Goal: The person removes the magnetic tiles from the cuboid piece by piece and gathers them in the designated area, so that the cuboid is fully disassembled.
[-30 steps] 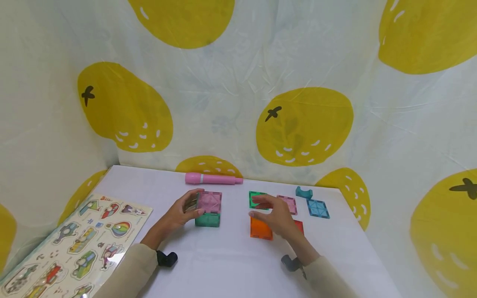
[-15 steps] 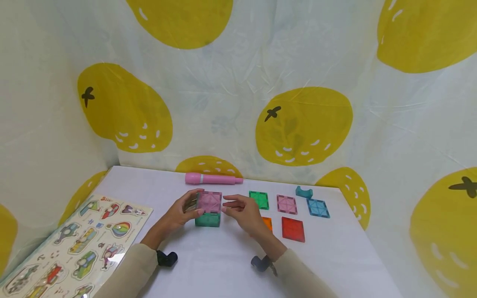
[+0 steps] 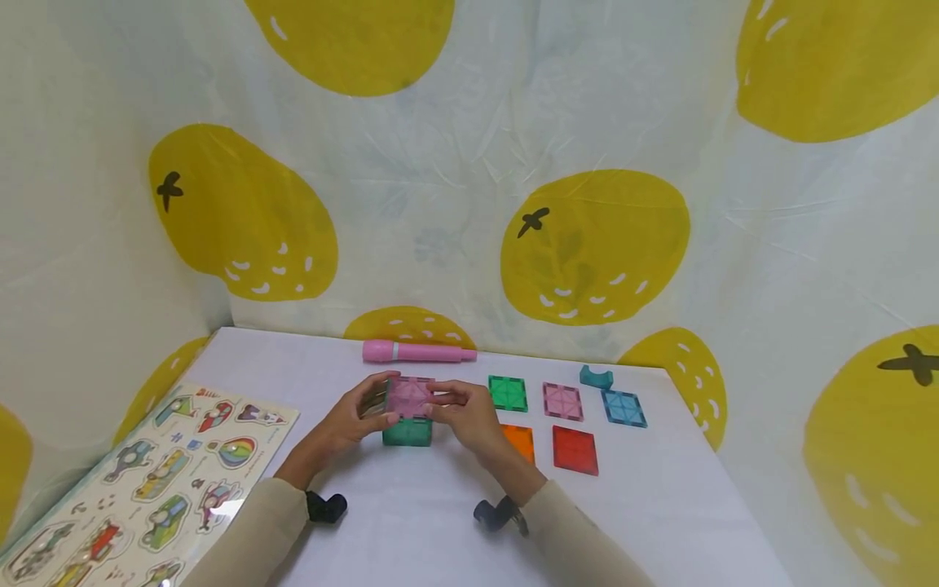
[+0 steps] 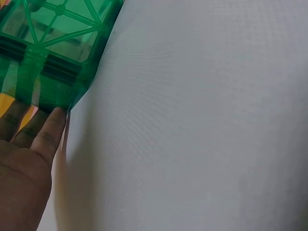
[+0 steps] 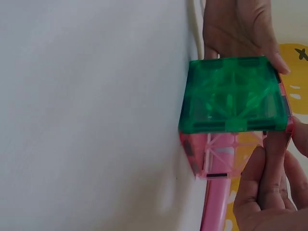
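A box built of magnetic tiles [image 3: 407,396] stands on the table, a clear pink tile on top and a green tile [image 5: 233,94] facing me. My left hand [image 3: 339,425] holds the box by its left side, fingers and thumb around it. On the opposite side my right hand [image 3: 469,417] grips the upper right edge, thumb near the front corner. Through the left wrist view the green tile [image 4: 62,36] shows above several left fingertips [image 4: 55,118]. Clear pink sides show below the green face in the right wrist view; fingers partly cover them.
Green [image 3: 508,393], pink [image 3: 562,401], blue [image 3: 624,408], red [image 3: 575,450] and orange [image 3: 519,440] tiles lie to the right, near a teal arched block [image 3: 596,377]. A pink microphone-shaped stick [image 3: 420,352] lies behind the box. A picture puzzle board [image 3: 176,481] lies left.
My right hand has come left from above the orange tile to the box's right side and now grips it. The left hand and the box have stayed in place.
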